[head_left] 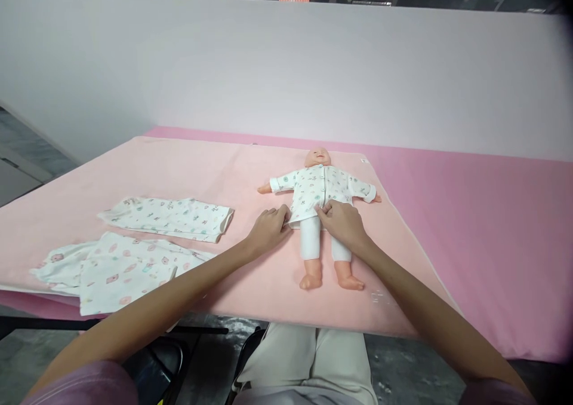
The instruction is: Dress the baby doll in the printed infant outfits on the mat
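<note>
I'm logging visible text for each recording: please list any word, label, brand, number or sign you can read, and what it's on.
No readable text.
Small pale patch at the peach mat's far right corner: too small to read.
Pale marks near the mat's front edge: too faint to tell.
Doll's shirt: small prints, no legible lettering.

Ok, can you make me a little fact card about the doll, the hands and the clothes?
Doll: baby doll lying face up, arms spread out, feet toward the person
Wearing: printed top, long sleeves; the doll's hands and feet are bare
Left hand: left hand pinching the top's bottom edge
Right hand: right hand pinching the top's front, low down
Other clothes: folded printed garment and, nearer the person, more printed clothes
Underneath: peach blanket over a pink surface
Behind: pale wall
</note>
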Demonstrator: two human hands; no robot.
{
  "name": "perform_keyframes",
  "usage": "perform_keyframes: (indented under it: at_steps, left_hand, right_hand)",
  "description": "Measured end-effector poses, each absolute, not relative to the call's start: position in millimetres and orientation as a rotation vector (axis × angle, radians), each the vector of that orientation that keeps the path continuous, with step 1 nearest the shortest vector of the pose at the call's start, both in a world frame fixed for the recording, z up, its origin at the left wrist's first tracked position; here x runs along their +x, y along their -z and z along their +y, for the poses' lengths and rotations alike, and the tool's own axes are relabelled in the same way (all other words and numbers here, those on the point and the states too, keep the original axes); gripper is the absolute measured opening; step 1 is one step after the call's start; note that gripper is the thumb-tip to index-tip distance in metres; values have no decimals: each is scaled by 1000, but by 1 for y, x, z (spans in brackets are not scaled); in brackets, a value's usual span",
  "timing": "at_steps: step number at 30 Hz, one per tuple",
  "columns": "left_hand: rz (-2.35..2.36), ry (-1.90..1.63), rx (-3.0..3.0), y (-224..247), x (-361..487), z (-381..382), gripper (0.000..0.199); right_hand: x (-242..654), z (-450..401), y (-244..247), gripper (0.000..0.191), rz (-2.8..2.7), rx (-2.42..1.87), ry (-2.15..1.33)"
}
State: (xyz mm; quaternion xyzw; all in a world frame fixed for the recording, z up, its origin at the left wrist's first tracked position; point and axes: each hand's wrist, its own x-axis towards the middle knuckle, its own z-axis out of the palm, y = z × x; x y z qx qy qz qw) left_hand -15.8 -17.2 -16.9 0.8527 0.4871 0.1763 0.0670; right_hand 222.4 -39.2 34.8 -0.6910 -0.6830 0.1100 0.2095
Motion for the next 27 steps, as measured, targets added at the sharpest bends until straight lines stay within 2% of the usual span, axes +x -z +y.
perform_keyframes:
  at_steps: [6, 14, 19, 27]
  left_hand:
    - [1465, -573, 2554, 18, -18, -16, 12]
    - [1473, -584, 2535, 11, -12, -19, 14]
    - [1471, -589, 2537, 11, -10, -20, 17]
    - [1427, -538, 2535, 7, -15, -22, 20]
  right_hand:
    - [227, -42, -37, 33, -1909, -1910, -361]
    - [220, -47, -38, 48, -2099, -1967, -169]
    - [220, -42, -35, 32, -2051, -1888, -185]
    - [261, -51, -48, 37, -1844, -1703, -751]
